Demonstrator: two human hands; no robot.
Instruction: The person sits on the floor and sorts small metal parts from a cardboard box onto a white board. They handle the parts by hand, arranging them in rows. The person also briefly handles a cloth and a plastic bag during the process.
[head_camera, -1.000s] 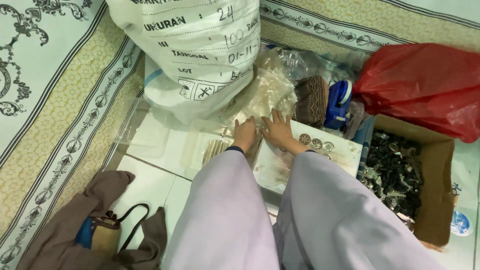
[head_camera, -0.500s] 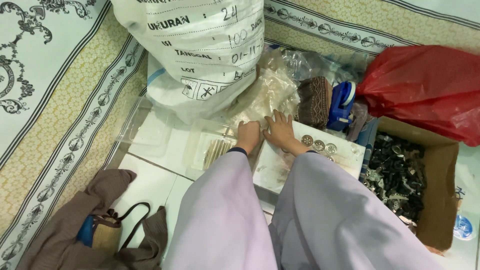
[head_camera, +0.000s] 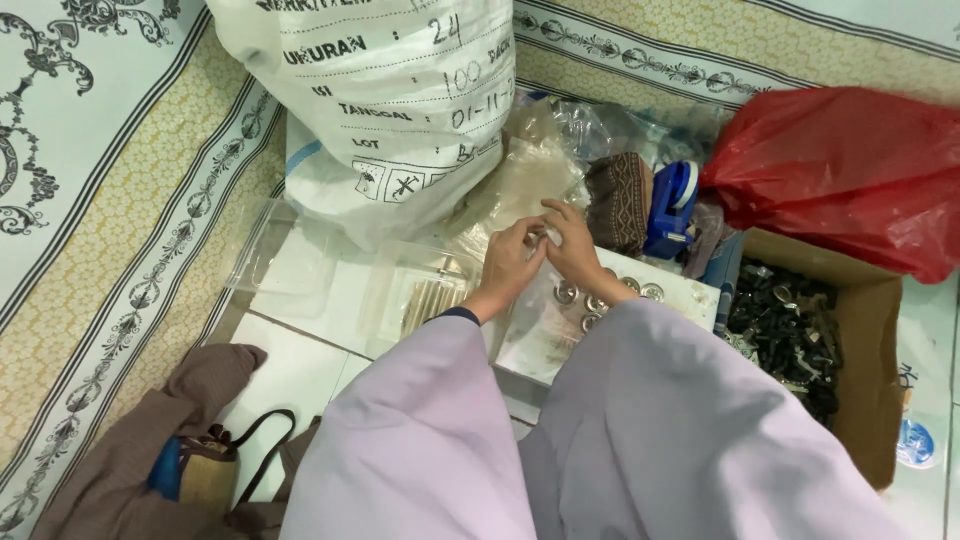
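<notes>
My left hand (head_camera: 508, 265) and my right hand (head_camera: 574, 248) reach out from lilac sleeves, and their fingertips meet over a small pale piece (head_camera: 541, 236). Both hands pinch it, but it is too small to make out. Just below the hands lies a white board (head_camera: 690, 292) with several round silver pieces (head_camera: 598, 296) on it. Crumpled clear plastic bags (head_camera: 540, 170) lie right behind the fingers. Left of my left hand is a clear packet of pale sticks (head_camera: 430, 300).
A big white printed sack (head_camera: 390, 110) stands at the back. A red plastic bag (head_camera: 850, 170) and a cardboard box (head_camera: 880, 380) of dark metal parts are on the right. A brown patterned cap (head_camera: 615, 200) and a blue object (head_camera: 672, 195) sit between them. A brown bag (head_camera: 120, 470) lies lower left.
Both hands have moved a little up and away from my lap toward the clear bags, and their fingertips have drawn closer together.
</notes>
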